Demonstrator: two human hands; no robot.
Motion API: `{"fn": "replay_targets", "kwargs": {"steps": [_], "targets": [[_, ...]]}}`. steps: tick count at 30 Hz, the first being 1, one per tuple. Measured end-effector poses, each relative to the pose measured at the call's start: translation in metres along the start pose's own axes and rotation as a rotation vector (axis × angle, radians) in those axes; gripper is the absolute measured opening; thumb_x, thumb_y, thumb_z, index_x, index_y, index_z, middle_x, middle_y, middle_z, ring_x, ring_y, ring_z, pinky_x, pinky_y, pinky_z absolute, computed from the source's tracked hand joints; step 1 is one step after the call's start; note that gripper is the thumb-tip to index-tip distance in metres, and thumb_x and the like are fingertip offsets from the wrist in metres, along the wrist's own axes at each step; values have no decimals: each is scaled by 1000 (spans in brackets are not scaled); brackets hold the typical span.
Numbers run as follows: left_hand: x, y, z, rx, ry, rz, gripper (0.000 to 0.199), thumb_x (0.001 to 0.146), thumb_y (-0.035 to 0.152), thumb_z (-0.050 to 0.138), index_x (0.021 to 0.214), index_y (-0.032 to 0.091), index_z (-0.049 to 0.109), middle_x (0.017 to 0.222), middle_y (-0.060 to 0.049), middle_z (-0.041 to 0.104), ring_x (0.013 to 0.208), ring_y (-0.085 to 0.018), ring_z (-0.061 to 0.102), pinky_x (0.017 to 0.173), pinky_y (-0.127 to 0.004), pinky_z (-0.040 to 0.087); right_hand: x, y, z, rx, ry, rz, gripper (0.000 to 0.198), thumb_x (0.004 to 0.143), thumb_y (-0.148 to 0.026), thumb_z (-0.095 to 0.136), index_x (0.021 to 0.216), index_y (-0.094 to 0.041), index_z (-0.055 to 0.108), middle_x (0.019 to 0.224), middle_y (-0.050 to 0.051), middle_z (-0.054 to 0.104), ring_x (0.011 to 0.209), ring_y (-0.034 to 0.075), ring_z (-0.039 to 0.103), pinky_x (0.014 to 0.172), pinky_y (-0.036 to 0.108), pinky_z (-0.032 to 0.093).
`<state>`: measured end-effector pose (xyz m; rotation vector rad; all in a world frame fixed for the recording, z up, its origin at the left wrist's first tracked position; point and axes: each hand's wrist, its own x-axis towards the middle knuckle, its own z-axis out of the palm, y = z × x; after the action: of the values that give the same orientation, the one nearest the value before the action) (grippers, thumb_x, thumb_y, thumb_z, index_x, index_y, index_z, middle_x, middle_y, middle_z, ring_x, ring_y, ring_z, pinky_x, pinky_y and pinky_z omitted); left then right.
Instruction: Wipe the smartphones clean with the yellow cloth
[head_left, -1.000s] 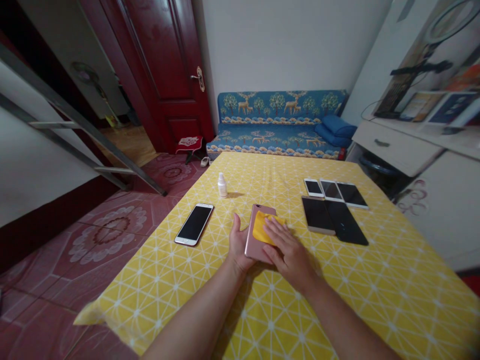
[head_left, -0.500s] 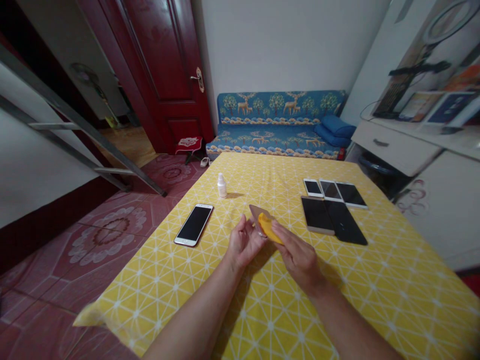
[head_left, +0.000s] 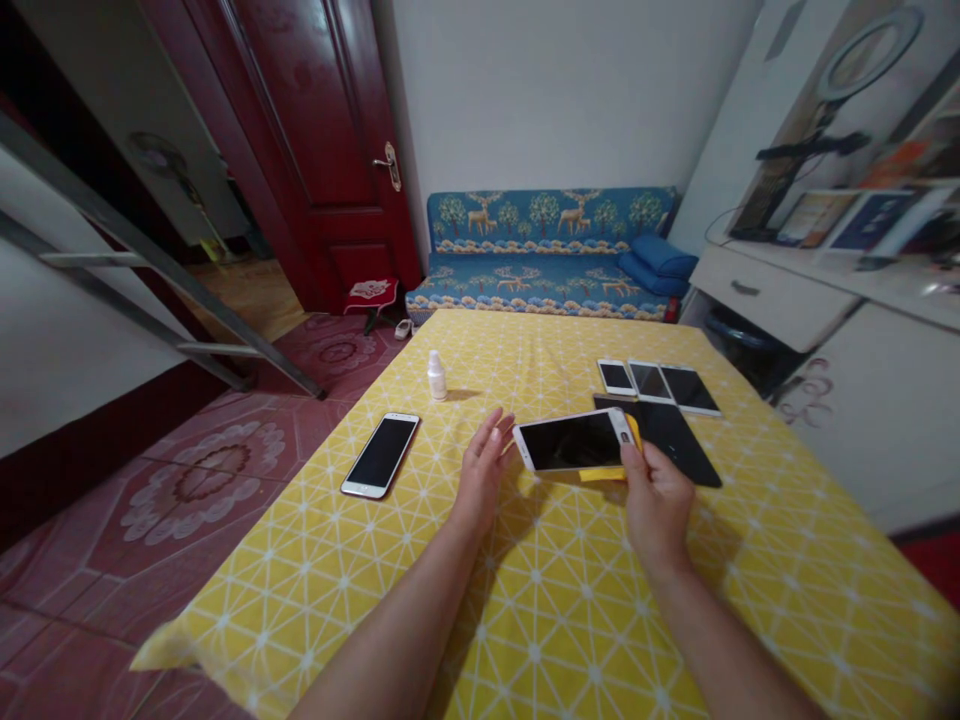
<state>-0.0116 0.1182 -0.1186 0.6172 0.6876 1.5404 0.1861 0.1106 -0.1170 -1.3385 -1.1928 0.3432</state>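
Note:
A white-framed smartphone (head_left: 574,440) is up off the table, its dark screen facing me. My right hand (head_left: 660,500) grips its right end, thumb on the front, with a yellow cloth (head_left: 604,474) behind the phone. At the phone's left end, my left hand (head_left: 484,465) is open, fingers spread; whether a fingertip touches the edge I cannot tell. To the left a second white phone (head_left: 381,455) lies screen up. Behind it stands a small white bottle (head_left: 436,376).
Beyond my right hand lie several devices: a small white phone (head_left: 616,377), two more white ones and a black one (head_left: 679,440). A yellow patterned tablecloth (head_left: 540,600) covers the table. A blue sofa (head_left: 525,270) stands behind, a white desk (head_left: 780,290) on the right.
The phone has turned from edge-on to screen toward me and moved right. My right hand now grips phone and cloth together; my left hand has let go. The view has shifted slightly.

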Motion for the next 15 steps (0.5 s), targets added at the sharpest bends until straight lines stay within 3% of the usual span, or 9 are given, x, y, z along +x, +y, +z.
{"fn": "replay_targets", "kwargs": {"steps": [5,9,15], "targets": [[-3,3,2,192,-78,13,48,73,39,77,115,18,68,115,-15,70,115,-29,60,105,-45,37,-1,4,6,53,-87,-3,40,86,-48,58,103,-15,73,84,5,73,74,20,64,66,29,48],[-5,2,2,336,-160,14,45,73,39,77,111,16,71,105,-14,73,100,-29,66,98,-46,43,-2,0,9,97,-83,0,42,85,-47,59,106,-14,73,99,11,75,90,26,69,78,37,54],[-7,3,1,596,-301,88,33,79,39,69,104,19,75,104,-9,74,96,-29,65,90,-38,46,-4,-1,11,149,-5,-24,34,81,-39,68,106,-16,74,104,10,75,93,27,71,85,43,57]]}}
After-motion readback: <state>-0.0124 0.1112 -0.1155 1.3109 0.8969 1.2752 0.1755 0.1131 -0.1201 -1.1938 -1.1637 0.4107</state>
